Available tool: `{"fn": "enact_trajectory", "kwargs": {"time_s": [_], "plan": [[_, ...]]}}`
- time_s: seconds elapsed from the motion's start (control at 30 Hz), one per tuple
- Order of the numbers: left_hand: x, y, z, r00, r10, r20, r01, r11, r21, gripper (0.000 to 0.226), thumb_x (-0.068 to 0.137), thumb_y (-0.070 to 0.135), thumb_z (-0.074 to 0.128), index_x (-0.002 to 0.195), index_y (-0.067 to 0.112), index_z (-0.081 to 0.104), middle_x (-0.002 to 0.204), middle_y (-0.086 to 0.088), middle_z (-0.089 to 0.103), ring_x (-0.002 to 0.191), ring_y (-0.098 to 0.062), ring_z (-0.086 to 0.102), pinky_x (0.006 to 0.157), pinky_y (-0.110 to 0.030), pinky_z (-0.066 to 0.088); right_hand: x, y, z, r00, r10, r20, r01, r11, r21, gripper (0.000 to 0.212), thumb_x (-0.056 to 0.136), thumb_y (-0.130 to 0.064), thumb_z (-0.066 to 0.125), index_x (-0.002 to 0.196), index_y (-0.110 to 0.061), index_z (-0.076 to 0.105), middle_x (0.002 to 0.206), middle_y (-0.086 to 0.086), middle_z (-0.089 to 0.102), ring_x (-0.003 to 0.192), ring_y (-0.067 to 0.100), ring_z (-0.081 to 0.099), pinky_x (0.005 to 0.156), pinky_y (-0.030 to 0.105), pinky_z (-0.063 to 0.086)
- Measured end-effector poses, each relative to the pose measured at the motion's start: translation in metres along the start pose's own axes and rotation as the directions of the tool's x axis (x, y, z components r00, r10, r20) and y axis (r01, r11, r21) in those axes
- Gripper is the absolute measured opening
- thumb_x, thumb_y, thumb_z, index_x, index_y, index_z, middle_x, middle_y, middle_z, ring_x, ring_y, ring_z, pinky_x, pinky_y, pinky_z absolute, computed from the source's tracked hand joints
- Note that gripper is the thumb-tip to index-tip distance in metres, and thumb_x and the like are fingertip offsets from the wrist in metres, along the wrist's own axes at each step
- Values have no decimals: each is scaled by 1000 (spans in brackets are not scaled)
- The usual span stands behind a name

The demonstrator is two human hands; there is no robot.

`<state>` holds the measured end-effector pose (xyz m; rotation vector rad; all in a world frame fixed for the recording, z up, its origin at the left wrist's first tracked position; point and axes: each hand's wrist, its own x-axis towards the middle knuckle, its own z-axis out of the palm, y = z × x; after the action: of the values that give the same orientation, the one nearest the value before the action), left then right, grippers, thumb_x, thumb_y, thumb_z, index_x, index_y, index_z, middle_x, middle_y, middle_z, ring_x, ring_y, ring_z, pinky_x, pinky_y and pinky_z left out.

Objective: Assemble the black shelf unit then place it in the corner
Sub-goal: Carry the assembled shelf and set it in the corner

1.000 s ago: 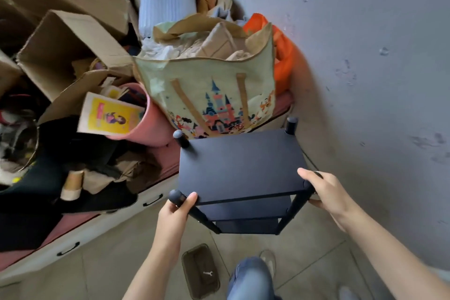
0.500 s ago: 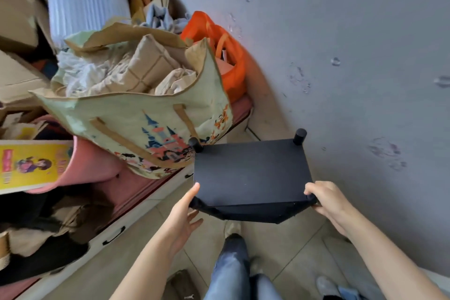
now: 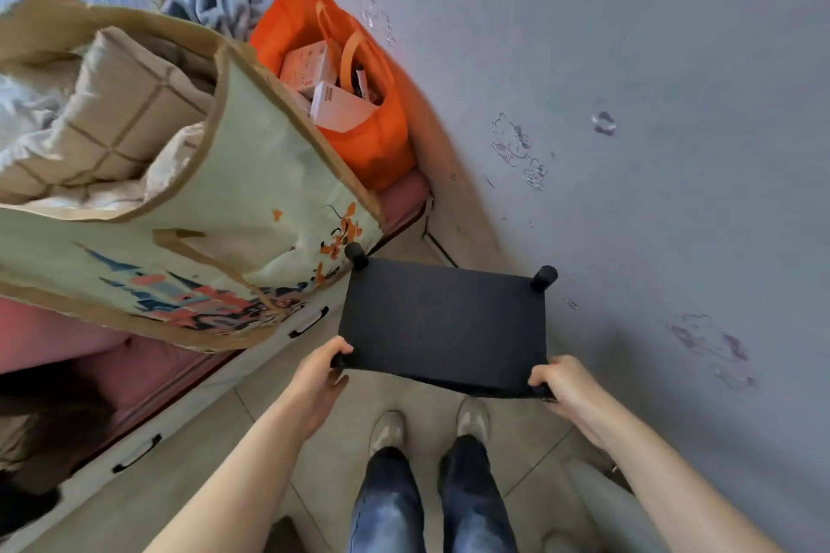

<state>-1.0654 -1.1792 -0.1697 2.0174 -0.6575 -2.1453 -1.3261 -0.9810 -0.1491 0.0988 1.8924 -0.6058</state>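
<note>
Shoes [image 3: 387, 430] stood on the tiled floor, just near of the shelf [image 3: 444, 323]. The left hand [image 3: 316, 382] gripped its near-left corner and the right hand [image 3: 567, 387] curled round its near-right corner. The shelf was upright, between a tote [image 3: 215, 238] on the left and the wall [image 3: 651, 126] on the right. Farther off, an orange bag [image 3: 375, 144] held boxes.
</note>
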Motion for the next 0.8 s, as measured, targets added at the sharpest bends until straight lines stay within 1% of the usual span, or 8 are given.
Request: {"fn": "enact_trajectory", "kwargs": {"time_s": [0.07, 0.17, 0.27, 0.4, 0.5, 0.6, 0.7, 0.8], "plan": [[16, -4, 9, 1000, -4, -23, 4, 1000, -7, 7, 87, 8, 59, 90, 13, 61, 97, -3, 57, 91, -18, 53, 90, -30, 43, 18, 4, -2, 999, 36, 18, -35, 998, -46, 28, 81, -5, 61, 107, 3, 57, 108, 21, 62, 101, 36, 61, 94, 48, 53], [37, -8, 20, 999, -7, -45, 6, 999, -43, 8, 86, 4, 56, 88, 11, 60, 96, -3, 58, 95, -19, 54, 96, -31, 42, 40, 7, -2, 997, 64, 44, -61, 996, -70, 28, 80, -3, 61, 108, 4, 59, 109, 23, 63, 103, 40, 62, 97, 56, 50], [57, -10, 27, 999, 1, -49, -3, 999, -33, 10, 88, 4, 53, 89, 11, 59, 97, -2, 57, 96, -18, 53, 103, -33, 39, 58, 5, 3, 994, 74, 81, -68, 996, -64, 24, 81, 3, 58, 105, 3, 58, 107, 20, 62, 104, 39, 61, 97, 55, 50], [83, -11, 32, 998, 15, -65, -19, 998, -61, 11, 87, 3, 52, 88, 11, 58, 99, -2, 57, 92, -17, 52, 98, -32, 39, 77, 1, 9, 994, 62, 96, -55, 996, -71, 25, 81, 7, 56, 106, 5, 59, 95, 19, 63, 100, 38, 62, 94, 53, 49], [99, -11, 35, 998, 21, -66, -27, 996, -83, 12, 87, 1, 51, 88, 11, 57, 100, -1, 57, 91, -16, 51, 96, -31, 40, 88, 2, 14, 993, 56, 100, -46, 995, -92, 24, 82, 6, 56, 106, 4, 60, 102, 22, 66, 105, 41, 63, 92, 49, 50], [111, -11, 39, 997, 24, -70, -32, 993, -111, 14, 86, -1, 49, 87, 10, 58, 102, -2, 59, 91, -16, 52, 92, -29, 42, 96, 3, 16, 991, 64, 113, -52, 993, -107, 30, 84, 4, 56, 114, 1, 61, 108, 20, 67, 107, 38, 62, 98, 49, 49], [119, -9, 42, 995, 51, -84, -65, 983, -169, 14, 85, -2, 47, 81, 10, 53, 98, -3, 56, 88, -17, 49, 90, -30, 40, 96, 5, 19, 992, 47, 118, -32, 992, -120, 25, 85, 5, 58, 109, 3, 63, 97, 18, 68, 99, 37, 64, 90, 44, 50], [124, -5, 40, 992, 70, -100, -89, 978, -191, 12, 86, -1, 48, 84, 9, 54, 99, -5, 54, 94, -19, 49, 94, -32, 40, 90, 7, 24, 988, 10, 154, 12, 990, -141, 21, 86, 2, 60, 105, -3, 63, 88, 11, 68, 80, 23, 64, 69, 29, 50]]}}
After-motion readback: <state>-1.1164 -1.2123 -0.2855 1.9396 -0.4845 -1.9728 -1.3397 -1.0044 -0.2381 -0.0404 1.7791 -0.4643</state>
